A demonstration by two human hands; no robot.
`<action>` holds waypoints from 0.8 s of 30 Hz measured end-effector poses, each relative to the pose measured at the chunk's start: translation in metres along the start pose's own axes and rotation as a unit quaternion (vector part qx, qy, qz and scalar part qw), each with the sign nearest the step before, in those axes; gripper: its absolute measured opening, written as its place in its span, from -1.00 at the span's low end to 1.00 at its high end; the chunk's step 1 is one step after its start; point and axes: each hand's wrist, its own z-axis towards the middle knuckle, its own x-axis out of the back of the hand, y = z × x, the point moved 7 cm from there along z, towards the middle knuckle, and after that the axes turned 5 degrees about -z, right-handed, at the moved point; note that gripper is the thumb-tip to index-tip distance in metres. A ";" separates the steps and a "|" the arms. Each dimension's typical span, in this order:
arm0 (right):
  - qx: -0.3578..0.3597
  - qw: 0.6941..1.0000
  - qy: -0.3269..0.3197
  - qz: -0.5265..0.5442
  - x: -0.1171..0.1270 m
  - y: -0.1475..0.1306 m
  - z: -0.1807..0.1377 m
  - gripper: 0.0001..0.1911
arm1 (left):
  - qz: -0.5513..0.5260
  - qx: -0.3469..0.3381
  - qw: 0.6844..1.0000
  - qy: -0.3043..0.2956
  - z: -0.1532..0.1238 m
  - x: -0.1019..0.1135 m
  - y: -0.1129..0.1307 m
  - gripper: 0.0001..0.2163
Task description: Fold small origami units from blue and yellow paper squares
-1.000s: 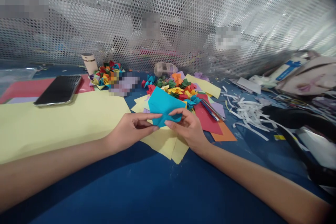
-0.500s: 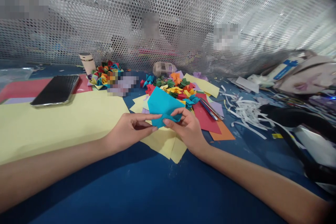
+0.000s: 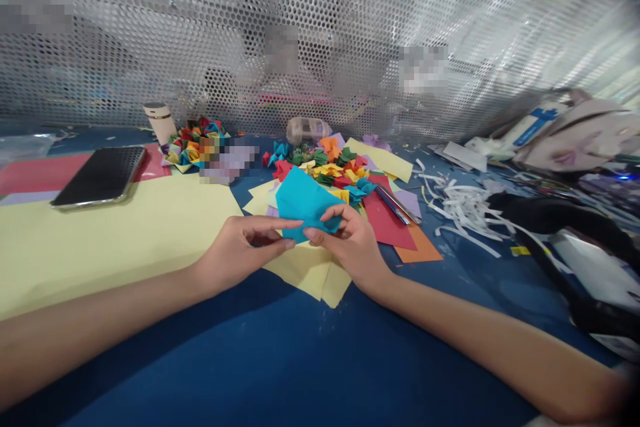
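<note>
A teal sheet of paper (image 3: 303, 199) is held up over the blue table (image 3: 280, 360), its near corner folded between both hands. My left hand (image 3: 240, 250) pinches that corner from the left with thumb and forefinger. From the right, my right hand (image 3: 350, 243) grips the same corner, fingers curled over the fold. Small yellow paper squares (image 3: 313, 273) lie under the hands. Just behind the sheet is a heap of small folded paper pieces (image 3: 335, 170) in many colours.
A large pale yellow sheet (image 3: 100, 233) with a black phone (image 3: 100, 177) lies at left. Red (image 3: 387, 223) and orange (image 3: 423, 250) sheets, pens (image 3: 397, 203) and white paper strips (image 3: 465, 210) lie right. A perforated metal screen (image 3: 320, 33) closes the back. A black tool (image 3: 560, 220) lies far right.
The view has drifted slightly so everything sits a little further left. Both hands keep the same pinch on the teal paper's corner, working the fold a little.
</note>
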 end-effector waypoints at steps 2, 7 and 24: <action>0.005 1.000 -0.008 0.006 0.001 -0.001 0.001 -0.47 | 0.008 0.003 1.000 -0.001 0.000 0.000 -0.001 -0.71; 0.024 1.000 -0.011 0.000 0.004 -0.005 -0.001 -0.20 | 0.020 0.007 1.000 -0.007 0.000 0.000 -0.003 -0.71; 0.300 0.939 -0.091 -0.142 0.036 -0.062 -0.027 -0.42 | 0.019 0.014 0.991 -0.134 -0.002 0.010 0.060 -0.74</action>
